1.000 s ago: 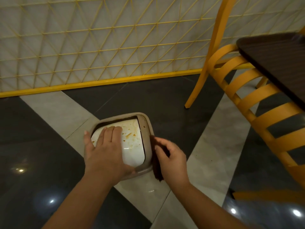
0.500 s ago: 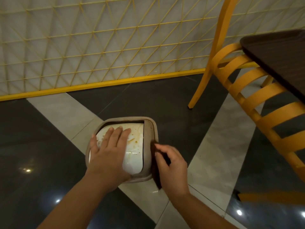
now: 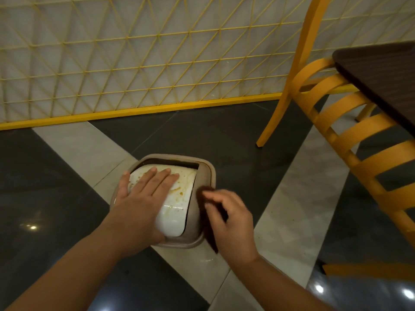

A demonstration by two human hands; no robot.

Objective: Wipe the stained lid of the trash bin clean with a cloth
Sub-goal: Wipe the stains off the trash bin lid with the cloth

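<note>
Low in the middle of the frame: a bin [image 3: 206, 173] seen from above, with a tan rim and a white swing lid [image 3: 177, 198] set inside it. Lid shiny, speckled with orange-brown spots and a thin brown smear near its upper right corner. Dark gap along the top edge of the lid.

Left hand [image 3: 143, 203] flat on the lid, fingers [image 3: 167, 178] out straight and close together, thumb resting by the left rim. Open, holding nothing, just pressing down.

Right hand [image 3: 229, 218] just right of the bin, fingers curled around a dark brown cloth [image 3: 207, 223]. Cloth pressed on the right side of the rim, hanging down past the lower corner. A bit blurry here.

Under it all, a floor [image 3: 56, 209] of dark and pale tiles. Yellow chair [image 3: 350, 135] and dark table [image 3: 381, 75] at the right. White wall [image 3: 134, 52] with yellow lines across the top.
</note>
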